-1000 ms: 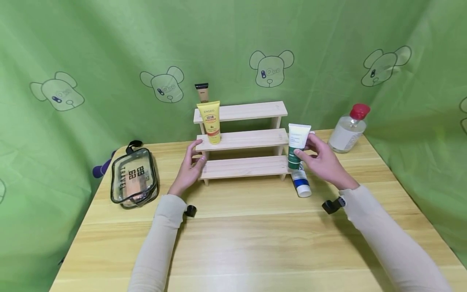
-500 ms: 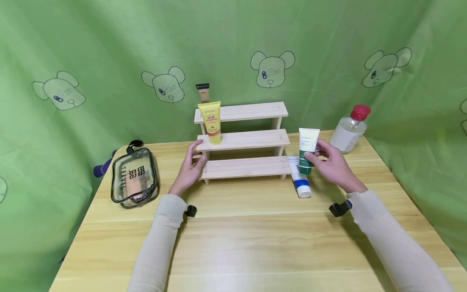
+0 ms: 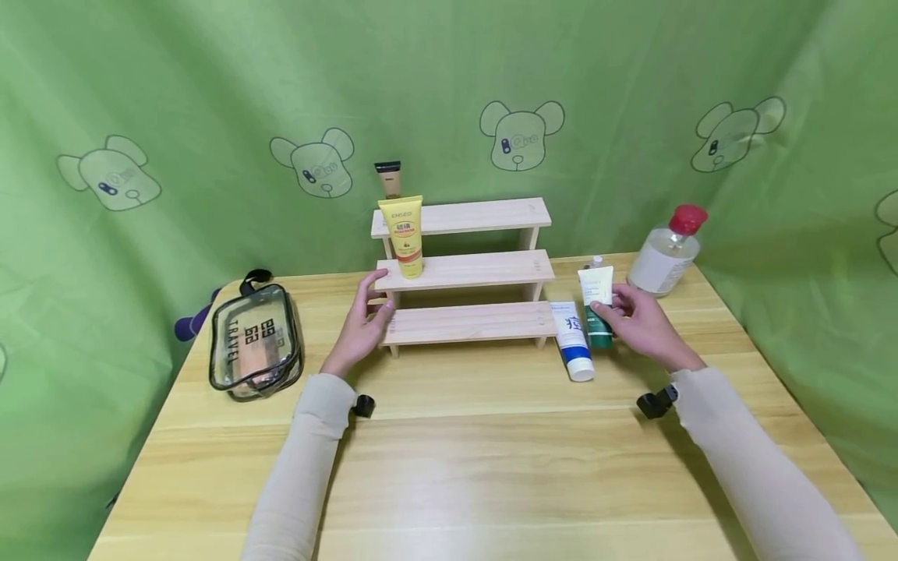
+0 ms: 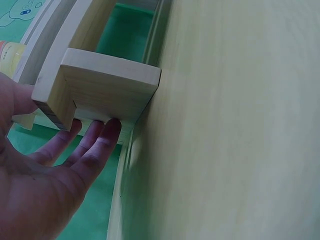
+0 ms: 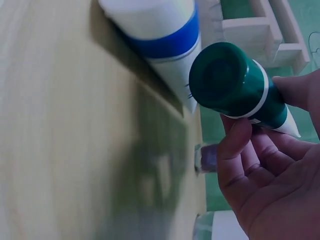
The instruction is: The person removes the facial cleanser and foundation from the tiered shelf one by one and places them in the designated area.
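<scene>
My right hand (image 3: 648,327) pinches a white and green squeeze tube (image 3: 599,304) between thumb and fingers, green cap down. In the right wrist view this cap (image 5: 216,75) hangs above the table. Just left of it lies a white tube with a blue band (image 3: 571,335), its far end by the shelf's right end. My left hand (image 3: 359,331) holds the left end of the three-tier wooden shelf (image 3: 470,322); in the left wrist view the thumb and several fingertips lie either side of a plank end (image 4: 50,95). A yellow tube (image 3: 404,238) stands on the middle tier.
A small tube with a black cap (image 3: 389,179) stands on the top tier. At far right is a clear bottle with a red cap (image 3: 665,253). A small white-capped container (image 3: 596,262) shows behind the held tube. A clear travel pouch (image 3: 256,343) lies left.
My right hand has carried the green and white tube right and down, away from the shelf's right end, uncovering more of the blue-banded tube. The left hand stays at the shelf.
</scene>
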`<state>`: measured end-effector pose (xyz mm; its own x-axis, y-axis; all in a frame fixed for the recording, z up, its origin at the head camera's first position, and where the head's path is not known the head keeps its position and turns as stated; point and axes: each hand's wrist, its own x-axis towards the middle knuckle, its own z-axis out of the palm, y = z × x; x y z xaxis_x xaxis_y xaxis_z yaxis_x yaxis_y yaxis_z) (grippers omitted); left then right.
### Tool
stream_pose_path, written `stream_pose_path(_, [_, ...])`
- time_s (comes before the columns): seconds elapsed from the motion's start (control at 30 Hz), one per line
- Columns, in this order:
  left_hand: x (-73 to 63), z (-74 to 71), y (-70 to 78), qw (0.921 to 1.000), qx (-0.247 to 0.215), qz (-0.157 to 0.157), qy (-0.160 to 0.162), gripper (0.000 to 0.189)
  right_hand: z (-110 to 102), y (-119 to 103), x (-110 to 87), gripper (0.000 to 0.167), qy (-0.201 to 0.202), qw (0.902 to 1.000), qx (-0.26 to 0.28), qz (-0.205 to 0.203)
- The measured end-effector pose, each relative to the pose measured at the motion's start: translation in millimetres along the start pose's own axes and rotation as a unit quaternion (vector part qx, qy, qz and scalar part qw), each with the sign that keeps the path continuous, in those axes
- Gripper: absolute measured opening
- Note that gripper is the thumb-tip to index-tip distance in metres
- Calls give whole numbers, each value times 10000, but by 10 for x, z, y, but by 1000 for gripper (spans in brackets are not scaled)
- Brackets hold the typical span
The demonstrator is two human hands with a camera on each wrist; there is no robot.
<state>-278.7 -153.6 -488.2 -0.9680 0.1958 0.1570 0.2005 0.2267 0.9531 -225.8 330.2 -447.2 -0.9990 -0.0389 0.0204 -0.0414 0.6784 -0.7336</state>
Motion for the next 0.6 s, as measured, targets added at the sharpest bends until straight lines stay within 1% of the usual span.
stream_pose_path(0.17, [-8,1,10,10000,2,-36,10,63,19,113,0,53,-59,10000,16,72])
stream_pose_path(0.4, [1,-6,10,10000,27,19,15,63,36,183,9,73,-464,9973,-311,478])
stream_pose_path(0.5, [-3,-5,9,10000,-3,32,-1,63,43,195,6,74,-638,9952,-373,649])
stream_pose_path(0.6, [-6,-7,0,10000,-19,-13,-17,63,47,207,-2,70,-697,9940,-333,776])
